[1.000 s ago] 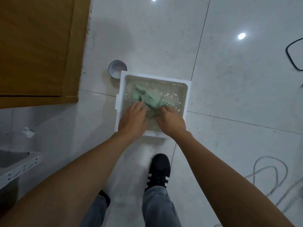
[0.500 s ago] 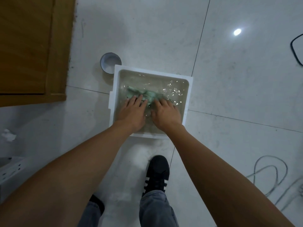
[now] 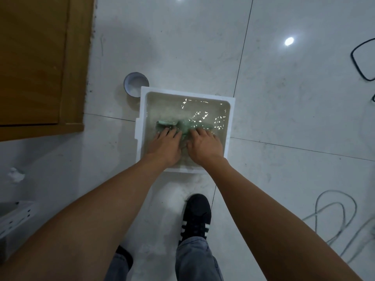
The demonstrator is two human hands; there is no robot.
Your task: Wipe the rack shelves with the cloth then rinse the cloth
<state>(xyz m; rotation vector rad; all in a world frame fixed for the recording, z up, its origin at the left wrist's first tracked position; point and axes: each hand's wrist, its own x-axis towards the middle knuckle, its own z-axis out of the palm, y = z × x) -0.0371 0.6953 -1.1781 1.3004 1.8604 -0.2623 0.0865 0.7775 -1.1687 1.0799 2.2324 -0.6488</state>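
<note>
A green cloth (image 3: 183,125) lies bunched under rippling water in a white foam tub (image 3: 231,122) on the tiled floor. My left hand (image 3: 164,146) and my right hand (image 3: 205,146) are both in the water at the tub's near side, side by side, fingers curled onto the cloth's near edge. Most of the cloth shows just beyond my fingertips; the part under my palms is hidden. A corner of the white metal rack (image 3: 15,217) shows at the lower left edge.
A roll of tape (image 3: 135,84) stands on the floor touching the tub's far left corner. A wooden door (image 3: 40,61) fills the upper left. Cables (image 3: 336,218) lie at the right. My black shoe (image 3: 195,214) is just behind the tub. A white scrap (image 3: 15,175) lies at left.
Both hands have worked the cloth in the water, drawing it from spread toward the far left into a tighter bunch by my fingertips. The water ripples more on the right.
</note>
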